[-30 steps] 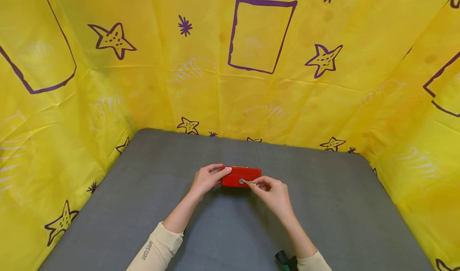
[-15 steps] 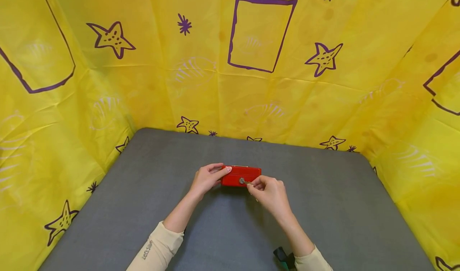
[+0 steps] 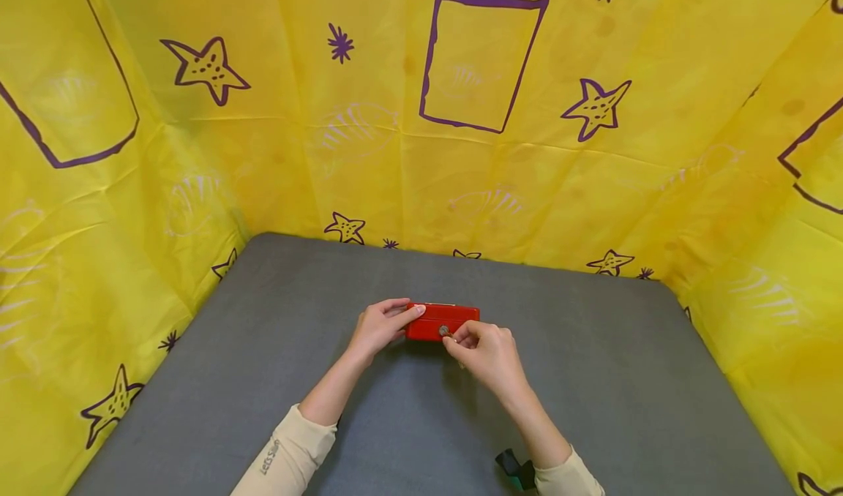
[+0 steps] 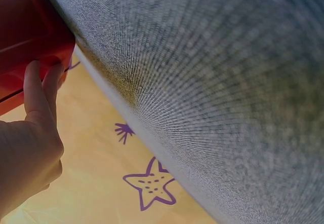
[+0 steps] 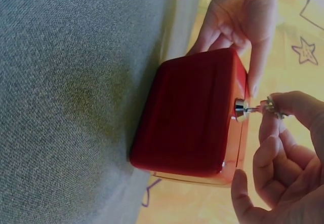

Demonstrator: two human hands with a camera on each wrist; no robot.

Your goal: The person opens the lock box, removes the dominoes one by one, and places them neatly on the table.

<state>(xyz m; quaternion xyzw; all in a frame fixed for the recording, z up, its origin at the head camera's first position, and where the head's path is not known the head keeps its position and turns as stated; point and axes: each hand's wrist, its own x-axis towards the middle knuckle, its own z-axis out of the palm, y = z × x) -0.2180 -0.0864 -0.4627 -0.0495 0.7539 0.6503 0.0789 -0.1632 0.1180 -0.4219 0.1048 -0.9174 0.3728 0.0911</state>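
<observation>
A small red cash box (image 3: pixel 424 329) is held up over the grey table, its lock cylinder (image 5: pixel 240 109) on the side facing the person. My left hand (image 3: pixel 378 331) grips the box's left end, thumb along the front upper edge; in the left wrist view, fingers (image 4: pixel 38 89) press against its side. My right hand (image 3: pixel 490 355) pinches a small key (image 5: pixel 255 109) between thumb and forefinger. The key's blade meets the lock; how deep it sits I cannot tell. Something small and metallic, perhaps another key, hangs below the right fingers.
The grey table (image 3: pixel 276 379) spreads around both hands. Yellow cloth walls (image 3: pixel 369 167) with purple starfish drawings enclose it at the back and sides. A dark object with a green part (image 3: pixel 516 471) shows beside the right sleeve (image 3: pixel 568 478).
My right hand has shifted slightly left, its fingertips closer to the lock, and less of the key shows. The left hand and box have stayed nearly still.
</observation>
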